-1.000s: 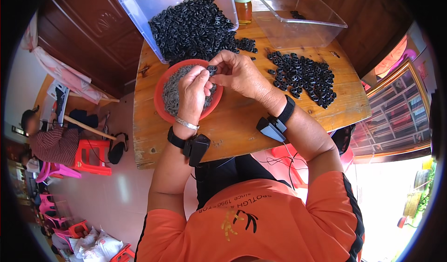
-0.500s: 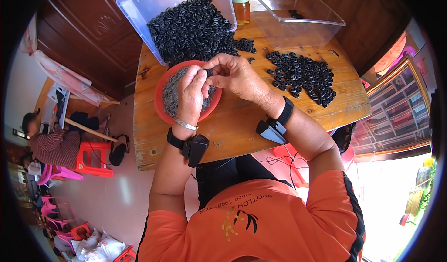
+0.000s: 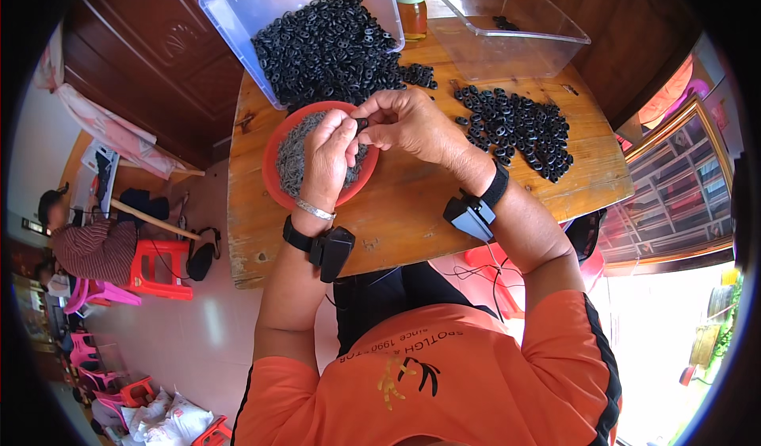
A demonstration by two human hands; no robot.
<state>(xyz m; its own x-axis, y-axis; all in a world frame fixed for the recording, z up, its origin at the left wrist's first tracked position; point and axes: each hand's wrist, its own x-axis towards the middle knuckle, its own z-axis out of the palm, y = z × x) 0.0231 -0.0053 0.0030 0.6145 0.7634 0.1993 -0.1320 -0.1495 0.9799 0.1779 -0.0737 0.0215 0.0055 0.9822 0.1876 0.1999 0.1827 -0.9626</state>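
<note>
1. Small black piece [image 3: 361,124]: smooth, dark and rounded, located between the fingertips of both hands, at the bowl's upper right. The fingers cover much of it, so its full outline cannot be confirmed.
2. Left hand [image 3: 329,149]: narrowed to a pinch on the piece, thumb against curled fingers. Right hand [image 3: 412,129]: thumb and forefinger closed on the piece from the other side.
3. Bowl [image 3: 271,160]: round, red, with a smooth rim; filled with a tangle of thin grey bits [image 3: 292,154].
4. Tilted tub [image 3: 225,18]: translucent plastic, its black oval pieces [image 3: 325,45] spilling towards the bowl.
5. Loose pile [image 3: 519,133]: similar black ovals, some showing holes, spread on the right.
6. Table [image 3: 412,220]: varnished, grained wood; bare surface between bowl and pile and along the near edge. The tub crowds the bowl's far side.
7. Pose: left forearm rises nearly straight from below, hand over the bowl; right forearm slants in across the near edge, wrist bent towards the left hand.
</note>
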